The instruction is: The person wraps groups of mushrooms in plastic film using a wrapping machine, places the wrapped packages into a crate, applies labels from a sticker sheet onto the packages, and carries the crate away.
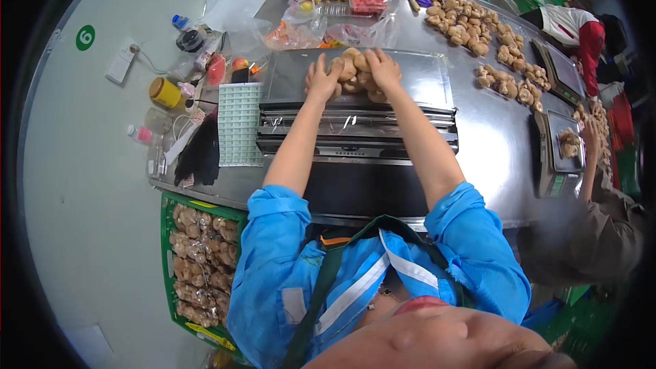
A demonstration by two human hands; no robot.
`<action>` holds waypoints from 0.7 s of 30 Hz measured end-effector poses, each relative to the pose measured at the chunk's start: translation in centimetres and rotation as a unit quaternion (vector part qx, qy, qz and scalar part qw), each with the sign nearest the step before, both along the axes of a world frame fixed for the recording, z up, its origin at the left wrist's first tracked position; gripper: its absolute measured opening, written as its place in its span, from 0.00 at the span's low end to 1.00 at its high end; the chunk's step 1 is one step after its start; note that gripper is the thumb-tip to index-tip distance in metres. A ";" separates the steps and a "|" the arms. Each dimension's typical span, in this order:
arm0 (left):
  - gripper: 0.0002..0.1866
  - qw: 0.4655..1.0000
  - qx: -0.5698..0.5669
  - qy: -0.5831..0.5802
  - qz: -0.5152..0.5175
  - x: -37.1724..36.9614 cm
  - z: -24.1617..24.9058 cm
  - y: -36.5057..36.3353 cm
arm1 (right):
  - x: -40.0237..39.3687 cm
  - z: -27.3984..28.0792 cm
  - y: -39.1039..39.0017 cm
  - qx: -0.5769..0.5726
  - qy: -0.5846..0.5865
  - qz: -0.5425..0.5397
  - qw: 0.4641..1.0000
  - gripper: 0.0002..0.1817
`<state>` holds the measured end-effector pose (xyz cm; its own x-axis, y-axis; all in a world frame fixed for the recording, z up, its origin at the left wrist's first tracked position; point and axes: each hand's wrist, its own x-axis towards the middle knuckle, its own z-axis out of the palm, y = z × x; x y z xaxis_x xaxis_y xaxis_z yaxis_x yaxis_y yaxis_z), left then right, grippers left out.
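A clump of brown mushrooms [352, 72] sits on the flat metal top of a film wrapping machine [294, 96]. My left hand [321, 82] is curved round the left side of the clump. On the opposite side, my right hand [384, 70] cups the mushrooms, fingers pointing away from me. Both hands press against the clump from outside, and the palms are partly hidden. Clear film [348, 123] stretches over the rollers at the machine's front, below my forearms.
Loose mushrooms [465, 20] lie at the back right, near scales [564, 140] where another person's hand [589, 135] reaches. A label sheet [240, 123] and black cloth [199, 147] are left of the machine. A green crate [167, 260] holds wrapped mushrooms. Fruit and bags stand behind.
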<state>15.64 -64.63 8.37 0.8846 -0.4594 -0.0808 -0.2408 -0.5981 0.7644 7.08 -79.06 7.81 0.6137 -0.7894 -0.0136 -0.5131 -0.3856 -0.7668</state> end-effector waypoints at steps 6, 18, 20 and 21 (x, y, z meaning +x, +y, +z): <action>0.15 0.845 -0.026 -0.324 -0.424 6.0 3.8 11.5 | -10.1 2.7 -1.5 -0.011 -0.153 0.192 0.969 0.23; 0.16 0.683 0.071 -0.482 -0.543 6.7 -0.6 12.8 | -15.3 -0.7 -0.6 -0.362 -0.055 0.383 0.848 0.14; 0.13 0.820 -0.104 -0.373 -0.423 4.1 0.9 14.9 | -17.4 1.5 2.0 0.012 -0.026 0.218 0.975 0.08; 0.10 0.887 -0.220 -0.202 -0.351 3.4 3.0 14.9 | -17.3 3.2 1.7 0.142 -0.170 0.199 0.955 0.09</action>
<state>19.02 -49.75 11.41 0.2829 -0.8175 0.5016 -0.7439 0.1431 0.6528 -10.22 -77.41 11.00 0.8709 -0.4875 0.0620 -0.0714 -0.2504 -0.9655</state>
